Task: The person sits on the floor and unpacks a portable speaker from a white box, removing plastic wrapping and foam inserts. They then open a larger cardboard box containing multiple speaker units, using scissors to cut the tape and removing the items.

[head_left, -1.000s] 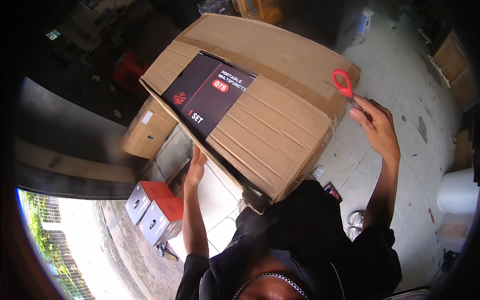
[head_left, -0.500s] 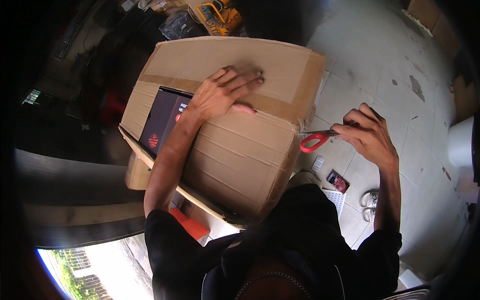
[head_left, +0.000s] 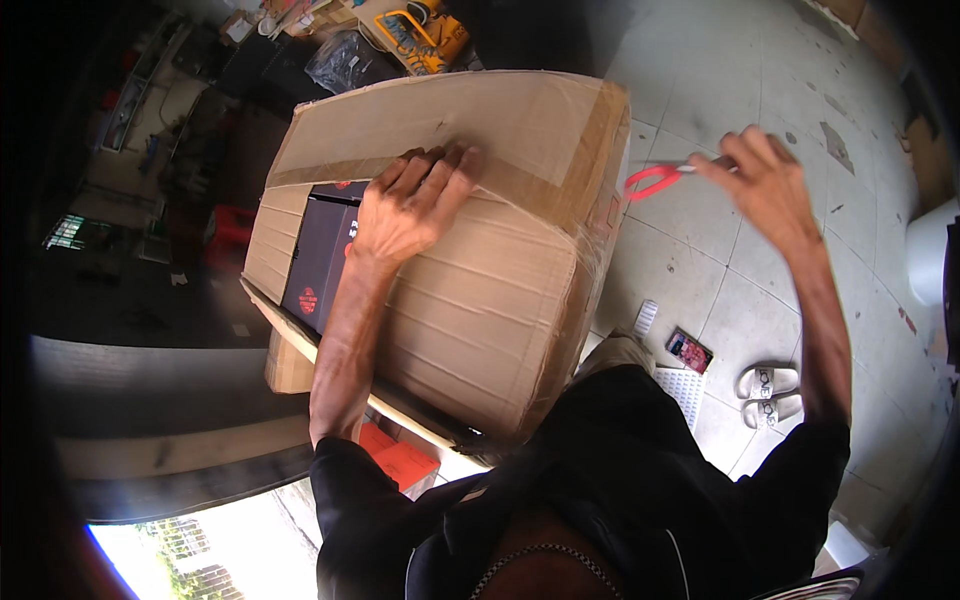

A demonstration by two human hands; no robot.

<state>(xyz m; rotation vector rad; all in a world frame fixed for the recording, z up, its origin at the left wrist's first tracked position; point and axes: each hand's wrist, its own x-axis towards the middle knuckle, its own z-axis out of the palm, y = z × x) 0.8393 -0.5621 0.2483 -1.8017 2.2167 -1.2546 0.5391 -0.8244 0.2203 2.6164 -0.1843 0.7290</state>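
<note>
A large brown cardboard box [head_left: 475, 310] stands before me, its far flap [head_left: 500, 125] edged with brown tape. My left hand [head_left: 405, 210] is closed, fingers bent over the edge of that flap near the middle of the top. Left of this hand, a black printed box [head_left: 322, 255] shows in the opening, partly covered by my forearm. To the right of the carton, in the air, my right hand [head_left: 765, 190] is closed on a pair of scissors [head_left: 652, 182]. Their red handle loops point left, toward the carton; the fingers cover the blade end.
On the tiled floor to the right lie a phone [head_left: 690, 350], a white perforated mat [head_left: 682, 392] and grey slippers [head_left: 768, 395]. A yellow tool [head_left: 430, 40] sits beyond the carton. An orange box [head_left: 405, 458] is beside its near left side. A white container [head_left: 930, 260] stands far right.
My right hand has moved up and away from the carton's right corner with the scissors. My left hand has gone from lying spread on the flap to curling over its edge.
</note>
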